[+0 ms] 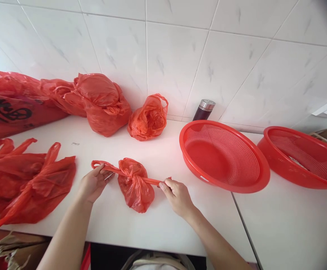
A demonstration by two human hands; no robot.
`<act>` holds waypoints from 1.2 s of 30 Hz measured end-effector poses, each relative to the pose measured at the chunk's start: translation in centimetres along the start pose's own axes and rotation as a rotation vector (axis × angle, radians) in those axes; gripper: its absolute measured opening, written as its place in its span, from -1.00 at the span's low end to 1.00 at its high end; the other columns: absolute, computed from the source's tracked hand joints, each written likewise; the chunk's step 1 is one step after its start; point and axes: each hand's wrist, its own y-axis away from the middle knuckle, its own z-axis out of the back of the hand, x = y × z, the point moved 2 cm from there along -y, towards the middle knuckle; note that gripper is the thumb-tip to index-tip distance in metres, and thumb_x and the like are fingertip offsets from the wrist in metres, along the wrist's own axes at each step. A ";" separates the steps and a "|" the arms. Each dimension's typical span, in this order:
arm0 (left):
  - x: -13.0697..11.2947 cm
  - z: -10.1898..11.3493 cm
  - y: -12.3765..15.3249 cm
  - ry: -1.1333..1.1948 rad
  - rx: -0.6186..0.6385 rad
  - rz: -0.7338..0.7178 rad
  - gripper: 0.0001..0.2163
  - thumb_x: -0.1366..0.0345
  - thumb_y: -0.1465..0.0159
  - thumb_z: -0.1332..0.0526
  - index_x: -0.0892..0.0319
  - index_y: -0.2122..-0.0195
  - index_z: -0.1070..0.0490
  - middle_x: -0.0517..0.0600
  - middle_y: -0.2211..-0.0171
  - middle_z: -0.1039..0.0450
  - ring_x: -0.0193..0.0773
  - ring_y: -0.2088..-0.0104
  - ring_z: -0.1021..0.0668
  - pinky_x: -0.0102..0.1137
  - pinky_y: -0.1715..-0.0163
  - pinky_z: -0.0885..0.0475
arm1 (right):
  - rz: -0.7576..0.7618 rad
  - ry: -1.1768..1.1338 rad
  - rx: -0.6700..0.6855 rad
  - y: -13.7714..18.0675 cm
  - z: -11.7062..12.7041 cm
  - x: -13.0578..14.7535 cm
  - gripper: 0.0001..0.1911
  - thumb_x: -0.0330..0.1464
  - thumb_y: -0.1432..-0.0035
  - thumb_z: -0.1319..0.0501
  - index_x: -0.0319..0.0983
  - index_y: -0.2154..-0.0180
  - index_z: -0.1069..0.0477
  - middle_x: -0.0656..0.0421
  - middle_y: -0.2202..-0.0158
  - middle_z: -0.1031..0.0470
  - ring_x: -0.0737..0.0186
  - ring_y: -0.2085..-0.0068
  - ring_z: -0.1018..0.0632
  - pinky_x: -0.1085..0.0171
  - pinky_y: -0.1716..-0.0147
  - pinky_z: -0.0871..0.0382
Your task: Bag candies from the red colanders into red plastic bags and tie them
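Hands (177, 195) gripping handles (151, 181), red bag (136, 189) between

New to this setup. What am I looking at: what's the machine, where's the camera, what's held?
There's no machine here: these are a person's bare hands. The single picture comes from a camera worn on the person's head, looking forward and down.

The left hand and right hand each hold one of the twisted ends of a small red plastic bag, which is gathered in at its middle between them.

On the white table, more red bags stand or lie to the left, and an open red bag sits near the tiled wall. To the right are two red colanders, with a dark flask behind the nearer one.
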 end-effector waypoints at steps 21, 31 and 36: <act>2.0 -1.7 9.0 -0.745 0.200 -0.127 -0.65 -0.02 -0.12 -0.27 0.13 0.20 -0.44 -0.02 0.35 -0.56 -0.14 0.37 -0.57 -0.35 0.40 -0.46 | 0.697 0.088 0.239 3.8 -6.6 7.8 -0.69 -0.06 -0.17 -0.21 -0.14 0.21 -0.50 0.12 0.03 -0.47 0.12 -0.04 -0.41 0.10 -0.10 -0.19; 0.0 -2.0 8.8 -0.281 0.239 -0.039 -0.66 0.01 -0.11 -0.33 0.11 0.20 -0.42 -0.03 0.31 -0.58 -0.22 0.38 -0.58 -0.40 0.37 -0.48 | -0.111 -0.499 -0.053 -1.2 -0.8 3.3 -0.61 -0.13 -0.21 -0.16 -0.13 -0.01 -0.25 0.06 0.03 -0.42 0.20 0.13 -0.52 0.20 0.18 -0.43; -1.1 -1.9 9.3 -0.264 0.226 -0.084 -0.70 0.05 -0.12 -0.34 0.11 0.24 -0.43 -0.05 0.33 -0.57 -0.23 0.37 -0.60 -0.41 0.37 -0.50 | -0.179 -0.800 0.191 -4.6 -3.3 3.0 -0.57 -0.04 -0.12 -0.22 -0.19 0.08 -0.33 0.10 0.16 -0.48 0.20 0.23 -0.55 0.21 0.29 -0.49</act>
